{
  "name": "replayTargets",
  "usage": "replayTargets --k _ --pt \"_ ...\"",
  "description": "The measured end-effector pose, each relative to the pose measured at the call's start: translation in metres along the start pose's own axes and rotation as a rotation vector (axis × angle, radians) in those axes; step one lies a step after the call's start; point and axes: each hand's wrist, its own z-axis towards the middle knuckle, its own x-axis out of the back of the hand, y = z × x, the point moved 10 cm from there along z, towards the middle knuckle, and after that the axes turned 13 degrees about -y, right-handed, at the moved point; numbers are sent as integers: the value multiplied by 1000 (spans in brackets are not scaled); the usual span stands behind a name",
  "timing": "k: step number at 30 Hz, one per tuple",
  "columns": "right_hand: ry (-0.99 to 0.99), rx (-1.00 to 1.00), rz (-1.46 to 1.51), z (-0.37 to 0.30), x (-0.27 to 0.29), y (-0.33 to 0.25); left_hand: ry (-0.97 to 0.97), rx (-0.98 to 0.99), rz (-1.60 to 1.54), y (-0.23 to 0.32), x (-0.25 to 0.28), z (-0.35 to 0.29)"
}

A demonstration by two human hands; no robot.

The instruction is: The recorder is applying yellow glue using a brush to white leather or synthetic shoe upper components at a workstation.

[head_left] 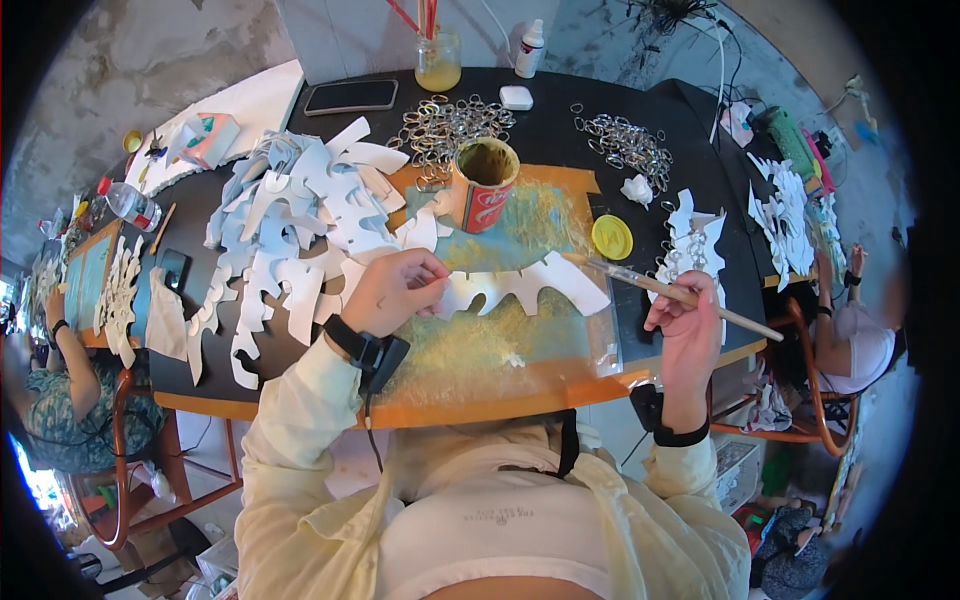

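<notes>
White cut-out strip [530,287], one: over the stained mat [450,372], just in front of the open red can [484,203]. Left hand [405,290]: thumb and fingertips pinched on the strip's left end. Right hand [690,320]: fingers loosely curled around a wooden brush [735,318], bristle end near the strip's right end; contact, from here, I cannot tell. Risks, as I judge them: a one-ended pinch could let the strip swing or smear; the can, uncapped and close by, could tip if knocked.

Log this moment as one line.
Left hand: pinching white scalloped strip; right hand: holding tan wooden-handled brush; nearby: red cylindrical can, round yellow lid
</notes>
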Motion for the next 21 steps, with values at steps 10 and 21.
replayTargets --k 10,21 --pt "-411 162 -421 129 -118 -56 173 -471 451 75 -1 -28" --pt "-574 90 -906 170 -170 3 211 -657 670 90 -9 -38"
